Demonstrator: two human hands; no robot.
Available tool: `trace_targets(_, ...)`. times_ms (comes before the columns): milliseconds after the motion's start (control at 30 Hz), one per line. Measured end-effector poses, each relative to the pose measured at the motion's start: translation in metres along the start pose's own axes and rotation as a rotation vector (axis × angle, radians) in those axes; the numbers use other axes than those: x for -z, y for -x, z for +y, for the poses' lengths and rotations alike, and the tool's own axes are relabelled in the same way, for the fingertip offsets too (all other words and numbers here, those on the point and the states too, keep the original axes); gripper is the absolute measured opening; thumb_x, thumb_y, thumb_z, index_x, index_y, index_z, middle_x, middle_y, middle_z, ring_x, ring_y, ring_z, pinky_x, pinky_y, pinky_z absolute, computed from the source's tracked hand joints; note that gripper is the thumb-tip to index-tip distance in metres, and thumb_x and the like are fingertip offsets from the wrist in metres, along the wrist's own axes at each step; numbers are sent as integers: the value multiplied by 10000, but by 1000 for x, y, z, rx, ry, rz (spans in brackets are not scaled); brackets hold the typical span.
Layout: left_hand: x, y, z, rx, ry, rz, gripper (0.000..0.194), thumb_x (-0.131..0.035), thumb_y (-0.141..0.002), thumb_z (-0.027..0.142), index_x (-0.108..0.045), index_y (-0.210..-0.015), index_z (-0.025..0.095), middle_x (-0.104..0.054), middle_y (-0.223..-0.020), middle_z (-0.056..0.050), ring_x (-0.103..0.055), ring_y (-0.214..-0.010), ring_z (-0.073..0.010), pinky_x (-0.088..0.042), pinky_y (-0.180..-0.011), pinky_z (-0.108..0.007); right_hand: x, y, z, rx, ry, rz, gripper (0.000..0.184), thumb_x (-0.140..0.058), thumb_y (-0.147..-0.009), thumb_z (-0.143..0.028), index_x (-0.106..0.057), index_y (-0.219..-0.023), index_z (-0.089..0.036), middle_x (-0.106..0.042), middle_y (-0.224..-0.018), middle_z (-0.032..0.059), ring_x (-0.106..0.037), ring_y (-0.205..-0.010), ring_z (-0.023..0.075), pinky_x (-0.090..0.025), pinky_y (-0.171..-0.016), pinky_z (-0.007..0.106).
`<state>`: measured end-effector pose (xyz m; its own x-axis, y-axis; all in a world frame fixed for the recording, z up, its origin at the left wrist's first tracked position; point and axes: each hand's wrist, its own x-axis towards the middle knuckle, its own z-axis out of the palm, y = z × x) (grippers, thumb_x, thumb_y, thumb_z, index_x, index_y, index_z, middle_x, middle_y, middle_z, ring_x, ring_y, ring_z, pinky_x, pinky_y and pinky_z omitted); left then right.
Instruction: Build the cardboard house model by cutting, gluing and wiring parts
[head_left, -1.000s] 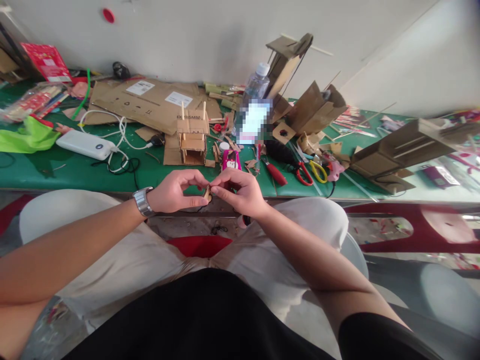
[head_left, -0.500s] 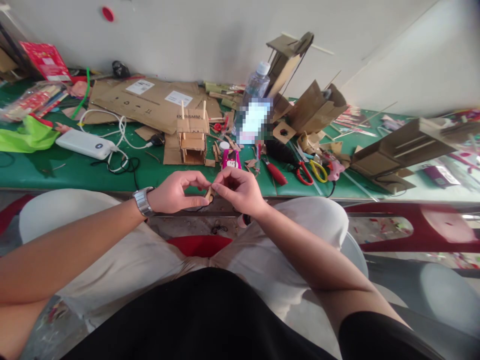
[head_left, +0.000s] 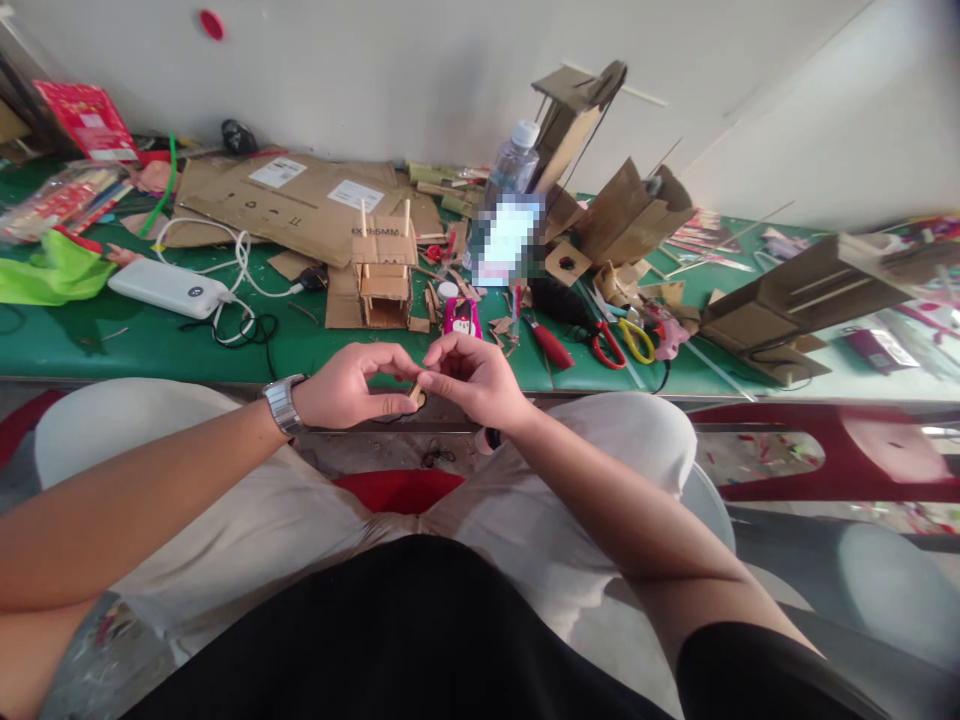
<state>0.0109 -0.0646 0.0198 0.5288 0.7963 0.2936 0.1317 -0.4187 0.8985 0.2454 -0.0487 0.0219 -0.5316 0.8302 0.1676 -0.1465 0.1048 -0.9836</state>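
Scraps clutter the green table (head_left: 150, 358) — a small cardboard frame (head_left: 385, 250) ahead of the hands, red-handled scissors (head_left: 604, 328) rightward, a white power bank (head_left: 161, 287) leftward. By the near edge, left hand (head_left: 358, 385) and right hand (head_left: 480, 382) meet, fingertips pinching a small brown piece (head_left: 415, 392). A clear packet (head_left: 64, 200) holds sticks — the bottle's (head_left: 512, 170) contents I can't make out.

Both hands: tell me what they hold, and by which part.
A small tan piece: the left hand holds its lower end, the right hand is at its upper end; exact contact hidden.
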Motion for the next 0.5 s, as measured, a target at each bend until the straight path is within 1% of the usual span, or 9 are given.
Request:
trace_targets(233,0,1,-5,-7,21,20,392,-940,-853,434,-769,-1086,169,-834,-1056,-122,-815,-975,-234,-669,-910,-348,3,0,-3,30,0,-10,435,-904,-894,-526,-660,-989,-179,-642,-766,-28,-554,-615,81,-468,-578,224)
trace_targets(400,0,1,-6,19,69,16,409,-943,-852,439,-766,-1100,166,-832,-1037,-121,-813,-965,-234,-671,-927,-364,8,2,-4,6,36,12,426,-857,-927,-566,-680,-1015,-189,-677,-790,-8,-558,-614,100,-475,-564,238)
trace_targets(433,0,1,-6,20,69,15,409,-942,-852,440,-767,-1099,166,-832,-1039,-120,-812,-962,-233,-671,-924,-360,9,2,-5,27,67,8,406,-845,-942,-558,-695,-1022,-189,-683,-804,-1,-565,-625,105,-479,-571,244)
trace_targets(500,0,1,-6,21,60,12,402,-938,-858,440,-767,-1096,165,-832,-1051,-119,-811,-964,-230,-670,-917,-352,11,2,-7,131,181,-13,323,-812,-986,-502,-746,-1028,-189,-714,-863,31,-616,-695,129,-506,-610,264)
